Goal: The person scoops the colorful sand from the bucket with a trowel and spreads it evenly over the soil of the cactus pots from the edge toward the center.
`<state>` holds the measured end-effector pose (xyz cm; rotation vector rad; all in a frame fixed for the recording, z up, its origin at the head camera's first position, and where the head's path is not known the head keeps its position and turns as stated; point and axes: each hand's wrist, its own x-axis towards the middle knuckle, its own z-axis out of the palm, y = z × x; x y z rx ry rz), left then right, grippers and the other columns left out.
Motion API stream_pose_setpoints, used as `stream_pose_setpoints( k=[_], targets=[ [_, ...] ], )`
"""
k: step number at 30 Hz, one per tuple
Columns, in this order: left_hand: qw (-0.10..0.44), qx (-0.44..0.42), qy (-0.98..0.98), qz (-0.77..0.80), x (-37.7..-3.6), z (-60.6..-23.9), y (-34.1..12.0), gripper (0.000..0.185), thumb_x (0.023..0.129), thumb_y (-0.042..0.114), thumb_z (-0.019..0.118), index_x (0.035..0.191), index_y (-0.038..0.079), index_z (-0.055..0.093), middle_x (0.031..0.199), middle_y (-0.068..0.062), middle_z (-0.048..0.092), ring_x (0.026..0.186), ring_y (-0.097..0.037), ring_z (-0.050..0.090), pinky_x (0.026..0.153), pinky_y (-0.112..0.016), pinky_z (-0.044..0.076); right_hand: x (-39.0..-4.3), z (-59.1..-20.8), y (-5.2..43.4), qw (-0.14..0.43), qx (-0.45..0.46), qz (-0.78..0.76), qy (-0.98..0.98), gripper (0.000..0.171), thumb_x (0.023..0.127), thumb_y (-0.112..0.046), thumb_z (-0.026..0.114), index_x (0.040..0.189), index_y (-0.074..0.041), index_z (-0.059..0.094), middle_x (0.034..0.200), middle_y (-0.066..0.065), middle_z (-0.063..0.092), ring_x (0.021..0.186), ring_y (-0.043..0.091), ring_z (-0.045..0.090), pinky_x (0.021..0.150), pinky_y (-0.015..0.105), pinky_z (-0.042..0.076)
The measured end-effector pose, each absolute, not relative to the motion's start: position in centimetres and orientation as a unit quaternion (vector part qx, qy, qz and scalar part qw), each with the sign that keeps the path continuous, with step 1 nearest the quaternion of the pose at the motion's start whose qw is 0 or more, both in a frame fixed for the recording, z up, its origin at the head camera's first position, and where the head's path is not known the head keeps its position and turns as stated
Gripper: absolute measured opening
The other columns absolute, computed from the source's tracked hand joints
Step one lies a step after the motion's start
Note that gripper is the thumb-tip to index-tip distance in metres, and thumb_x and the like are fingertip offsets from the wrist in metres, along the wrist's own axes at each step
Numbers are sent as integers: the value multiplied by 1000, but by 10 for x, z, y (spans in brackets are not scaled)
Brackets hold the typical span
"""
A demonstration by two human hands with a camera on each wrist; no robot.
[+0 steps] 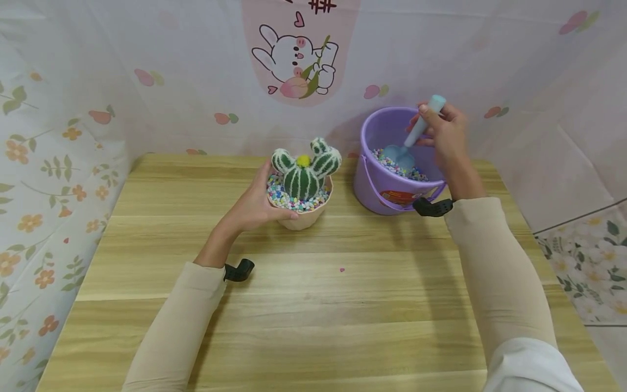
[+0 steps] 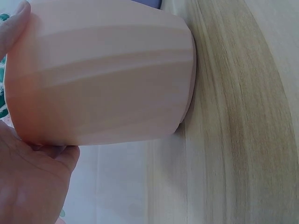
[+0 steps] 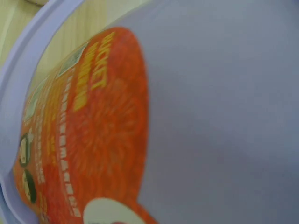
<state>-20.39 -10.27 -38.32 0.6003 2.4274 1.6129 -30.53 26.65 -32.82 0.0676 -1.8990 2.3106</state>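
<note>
A pale pink pot point(image 1: 303, 218) stands on the wooden table point(image 1: 313, 305), holding a green felt cactus point(image 1: 306, 167) bedded in coloured pebbles point(image 1: 286, 198). My left hand point(image 1: 254, 209) grips the pot's left side; in the left wrist view the pot wall point(image 2: 107, 74) fills the frame, with a fingertip point(image 2: 11, 28) on its rim. To the right stands a purple bucket point(image 1: 387, 188) with coloured pebbles inside. My right hand point(image 1: 443, 133) holds a light blue scoop point(image 1: 411, 141) by the handle, its blade down in the bucket's pebbles. The right wrist view shows only the bucket wall point(image 3: 224, 112) and its orange label point(image 3: 88, 135).
Patterned fabric walls close in the table at the back and on both sides. A tiny pink pebble point(image 1: 342, 269) lies on the table in front of the pot. The bucket's handle hangs down its front.
</note>
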Motion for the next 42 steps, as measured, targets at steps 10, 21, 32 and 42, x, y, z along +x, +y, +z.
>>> stream_pose_setpoints(
  k=[10,21,32,42],
  targets=[
    [77,207,810,543,-213,-400,-105,125,69,14,89,157,16,0,154,-15,23,139,-30,28,115,-50,25,-306,-325,276,85,-64,791,-603,19,91,-12,68,97,5,61,71,14,69,61,26,71,43,34,53],
    [49,214,819,530,-225,-425,-110,121,65,35,91,153,38,8,150,-1,26,136,-16,29,114,-46,27,-306,-324,277,65,-153,795,-584,25,92,-18,67,106,2,61,74,15,70,66,29,72,46,37,55],
    [56,209,818,533,-224,-422,-108,122,65,32,91,154,36,8,152,0,24,137,-18,28,114,-47,27,-310,-324,280,62,-206,814,-539,17,95,-14,63,106,-2,57,72,16,69,64,34,71,47,42,55],
    [57,211,823,525,-224,-423,-109,121,66,34,91,154,34,7,151,-1,26,137,-18,29,114,-47,27,-314,-322,283,68,-247,837,-484,17,95,-13,62,110,-4,61,72,18,68,65,37,71,50,46,55]
  ],
)
